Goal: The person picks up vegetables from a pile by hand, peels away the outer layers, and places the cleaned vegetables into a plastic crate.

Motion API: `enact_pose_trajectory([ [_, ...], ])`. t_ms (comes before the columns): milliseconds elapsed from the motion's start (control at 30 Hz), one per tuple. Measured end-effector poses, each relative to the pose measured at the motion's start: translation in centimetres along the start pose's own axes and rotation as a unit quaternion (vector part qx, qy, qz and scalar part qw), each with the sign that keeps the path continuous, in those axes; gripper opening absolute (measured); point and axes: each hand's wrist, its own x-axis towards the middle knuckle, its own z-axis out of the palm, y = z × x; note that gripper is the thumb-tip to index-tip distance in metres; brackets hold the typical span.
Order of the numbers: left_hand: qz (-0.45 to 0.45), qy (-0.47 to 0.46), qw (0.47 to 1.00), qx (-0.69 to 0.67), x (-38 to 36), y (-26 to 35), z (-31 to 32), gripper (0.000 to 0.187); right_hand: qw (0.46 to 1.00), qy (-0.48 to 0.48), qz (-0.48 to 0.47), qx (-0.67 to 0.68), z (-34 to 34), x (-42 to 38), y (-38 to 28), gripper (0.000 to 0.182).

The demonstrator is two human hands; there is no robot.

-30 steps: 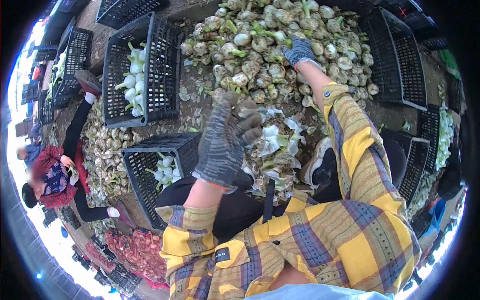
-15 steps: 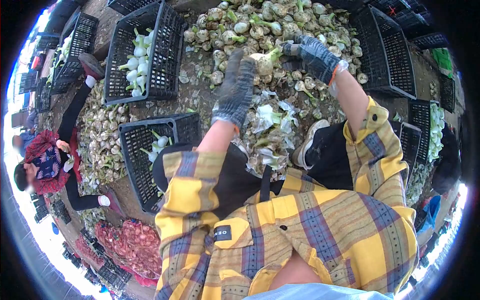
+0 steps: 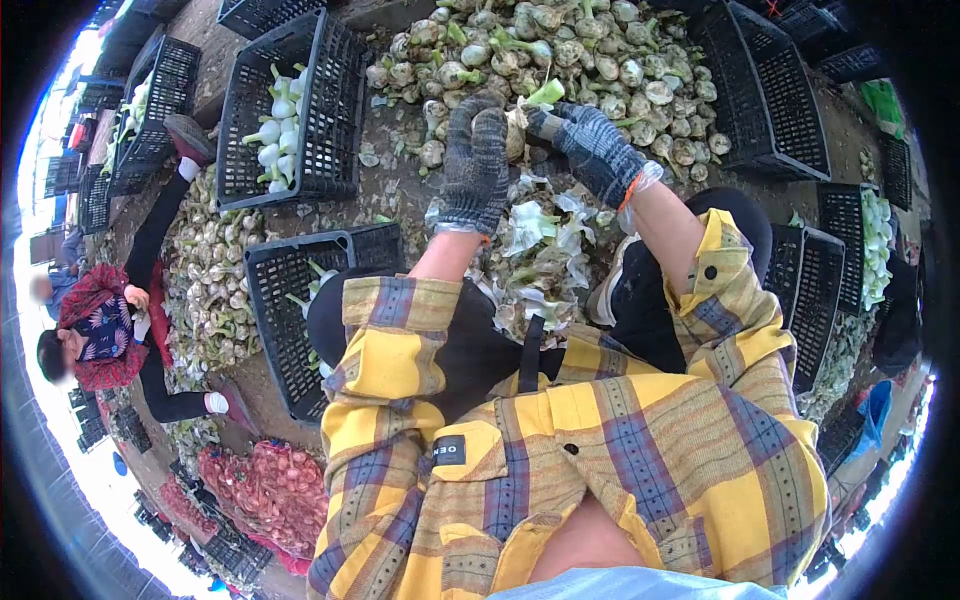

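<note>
Both my hands wear dark grey knit gloves and meet over the near edge of a heap of garlic bulbs. My left hand is closed against the left side of a garlic bulb with a short green stem pointing up and right. My right hand closes on the same bulb from the right, its fingertips at the base of the stem. Gloves cover much of the bulb. Below the hands, between my feet, lies a pile of loose papery skins.
Black crates with clean white bulbs stand at my left, one by my knee. Another crate stands right of the heap. At far left a person sits by more bulbs; red net sacks lie at lower left.
My left hand has gone from blurred, raised fingers to closed against the bulb. My right hand has moved left and down, and the bulb now sits lower, mostly covered.
</note>
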Motion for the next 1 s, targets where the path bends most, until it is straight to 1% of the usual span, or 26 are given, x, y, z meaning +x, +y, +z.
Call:
enact_pose_trajectory([
  [33,0.011,-0.006,1.000,0.020,0.0,-0.1,-0.1,0.031,0.999,-0.006,-0.015,-0.045,-0.3,0.5,0.3,0.037],
  [67,0.008,-0.005,1.000,0.020,0.0,-0.1,-0.1,0.031,0.999,-0.006,-0.013,-0.044,-0.5,0.5,0.4,0.037],
  [133,0.071,0.008,0.993,0.096,0.0,-0.1,-0.1,0.031,0.989,0.001,-0.011,-0.149,-0.4,-0.1,-0.8,0.037],
  [167,0.076,0.016,0.993,0.088,0.1,-0.4,0.0,0.031,0.987,-0.004,-0.029,-0.157,-0.3,-0.2,-0.8,0.039],
  [200,0.075,0.016,0.993,0.088,0.2,-0.5,0.0,0.031,0.987,-0.004,-0.028,-0.157,-0.4,-0.1,-0.4,0.039],
  [267,0.080,0.023,0.993,0.081,0.3,-0.6,0.1,0.032,0.981,-0.021,-0.106,-0.163,-0.9,0.7,0.9,0.043],
  [300,0.080,0.023,0.993,0.081,0.3,-0.5,0.1,0.032,0.981,-0.022,-0.105,-0.163,-1.0,0.9,1.1,0.043],
  [367,0.005,0.038,0.999,0.026,0.4,-0.2,0.3,0.031,0.994,-0.019,-0.053,-0.090,-1.1,1.3,1.4,0.045],
  [400,0.005,0.038,0.999,0.026,0.5,-0.4,0.2,0.031,0.994,-0.019,-0.053,-0.090,-1.0,1.5,1.5,0.045],
  [467,0.030,0.014,0.998,0.057,0.7,-0.8,0.0,0.031,0.988,0.007,-0.039,-0.146,-0.9,1.8,1.8,0.045],
  [500,0.030,0.014,0.998,0.058,0.8,-0.9,0.0,0.031,0.997,0.011,-0.024,-0.069,0.3,0.4,0.1,0.043],
  [533,0.033,0.009,0.997,0.070,0.8,-1.0,-0.1,0.031,0.997,0.011,-0.023,-0.069,0.1,0.6,0.3,0.043],
  [600,0.036,0.004,0.996,0.081,0.9,-1.3,-0.3,0.031,0.977,-0.005,-0.091,-0.191,-0.6,1.0,0.5,0.041],
  [633,0.102,0.002,0.978,0.182,1.0,-1.4,-0.5,0.031,0.977,-0.005,-0.090,-0.191,-0.7,1.1,0.6,0.041],
  [667,0.165,0.000,0.946,0.279,1.0,-1.6,-0.6,0.032,0.969,-0.004,-0.119,-0.217,-0.7,1.1,0.7,0.039],
  [700,0.165,0.000,0.946,0.279,1.1,-1.8,-0.6,0.032,0.959,-0.004,-0.147,-0.242,-0.8,1.2,0.8,0.038],
  [733,0.092,0.014,0.980,0.175,1.2,-2.1,-0.5,0.032,0.959,-0.004,-0.146,-0.242,-0.8,1.3,1.0,0.038],
  [767,0.018,0.027,0.997,0.069,1.2,-2.3,-0.5,0.032,0.959,-0.010,-0.156,-0.237,-0.8,1.4,1.2,0.035],
  [833,0.011,0.026,0.998,0.051,1.3,-2.6,-0.4,0.034,0.959,-0.015,-0.165,-0.231,-1.1,1.7,1.6,0.033],
  [900,0.005,0.028,0.999,0.033,1.6,-3.8,-0.5,0.037,0.913,-0.010,-0.253,-0.320,-1.4,1.7,1.8,0.029],
  [933,-0.051,0.008,0.998,-0.037,2.0,-4.3,-0.5,0.040,0.913,-0.016,-0.254,-0.320,-1.5,1.7,1.8,0.029],
  [967,-0.106,-0.009,0.989,-0.107,2.1,-4.8,-0.7,0.043,0.893,0.005,-0.277,-0.355,-1.4,1.5,1.9,0.028],
  [1000,-0.232,0.029,0.947,-0.221,0.9,-1.0,0.2,0.046,0.871,0.023,-0.300,-0.389,-1.2,1.3,1.9,0.027],
])
